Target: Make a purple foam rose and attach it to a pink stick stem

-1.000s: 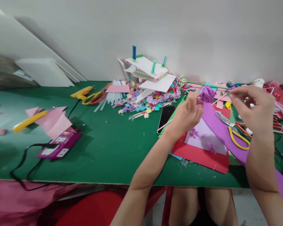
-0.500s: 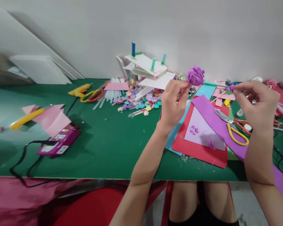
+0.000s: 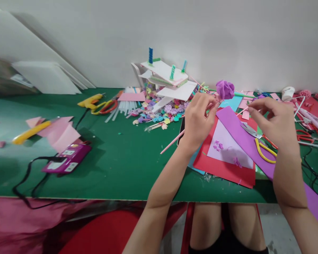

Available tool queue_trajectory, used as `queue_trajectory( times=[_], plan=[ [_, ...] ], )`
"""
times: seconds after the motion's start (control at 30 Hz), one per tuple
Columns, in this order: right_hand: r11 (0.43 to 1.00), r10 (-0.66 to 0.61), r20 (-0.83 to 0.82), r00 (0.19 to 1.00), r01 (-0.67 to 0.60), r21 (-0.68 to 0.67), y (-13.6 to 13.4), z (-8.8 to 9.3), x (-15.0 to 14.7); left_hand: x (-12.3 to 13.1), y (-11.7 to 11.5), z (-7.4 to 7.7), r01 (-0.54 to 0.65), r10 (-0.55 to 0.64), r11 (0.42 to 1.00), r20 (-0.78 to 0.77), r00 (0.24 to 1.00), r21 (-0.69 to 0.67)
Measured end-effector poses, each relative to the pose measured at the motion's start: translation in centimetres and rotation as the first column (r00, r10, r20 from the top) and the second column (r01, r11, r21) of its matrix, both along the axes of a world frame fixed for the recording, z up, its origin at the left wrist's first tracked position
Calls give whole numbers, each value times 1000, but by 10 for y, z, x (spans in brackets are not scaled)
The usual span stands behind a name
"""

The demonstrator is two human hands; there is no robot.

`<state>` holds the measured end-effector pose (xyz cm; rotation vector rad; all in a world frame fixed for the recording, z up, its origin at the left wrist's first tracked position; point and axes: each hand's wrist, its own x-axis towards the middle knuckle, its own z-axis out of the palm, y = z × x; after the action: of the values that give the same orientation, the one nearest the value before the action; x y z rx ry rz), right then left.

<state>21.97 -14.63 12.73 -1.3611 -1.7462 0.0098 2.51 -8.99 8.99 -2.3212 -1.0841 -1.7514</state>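
My left hand (image 3: 201, 121) is closed, its fingertips pinched just below a purple paper rose (image 3: 224, 90). A thin pink stick (image 3: 172, 142) slants out behind my left wrist, in line with the rose. To the right of the rose, my right hand (image 3: 271, 118) is raised with thumb and forefinger drawn together; what they hold, if anything, is too small to make out. Below the hands lie a purple strip (image 3: 235, 132), a lilac sheet (image 3: 214, 153) with small purple scraps (image 3: 217, 145), a red sheet (image 3: 228, 174) and scissors (image 3: 250, 130) with red handles.
Left of my arms are a yellow glue gun (image 3: 90, 101), orange-and-yellow scissors (image 3: 104, 107), a purple power box (image 3: 67, 158) with a black cord and pink paper pieces (image 3: 65, 135). Small foam flowers (image 3: 172, 109) lie beneath a white stand (image 3: 164, 68). A white cup (image 3: 288, 92) stands at the right.
The rose has turned and moved slightly right and down, and the pink stick now shows behind my left wrist. My right hand has come left and a little lower, closer to the rose.
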Motion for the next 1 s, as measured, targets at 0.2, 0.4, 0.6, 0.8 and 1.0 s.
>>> queue_trajectory(
  times=[0.2, 0.4, 0.6, 0.8, 1.0],
  plan=[
    [991, 25, -105, 994, -38, -125, 7, -10, -18, 7, -7, -1, 14, -16, 999, -70, 997, -30],
    [977, -58, 161, 985, 90, -195, 4, -10, -11, 4, 3, -11, 25, -24, 998, 16, 1000, -57],
    [946, -252, 59, 966, 258, -198, -2, 3, 25, -8, 15, -12, 61, -56, 996, 86, 995, -63],
    [931, -306, 13, 952, 302, -207, 5, 1, 40, -14, 14, -11, 142, -126, 975, 104, 987, -170],
    [934, -315, -16, 949, 306, -185, 4, 3, 42, -14, 16, -10, 119, -111, 981, 60, 992, -153]
  ],
)
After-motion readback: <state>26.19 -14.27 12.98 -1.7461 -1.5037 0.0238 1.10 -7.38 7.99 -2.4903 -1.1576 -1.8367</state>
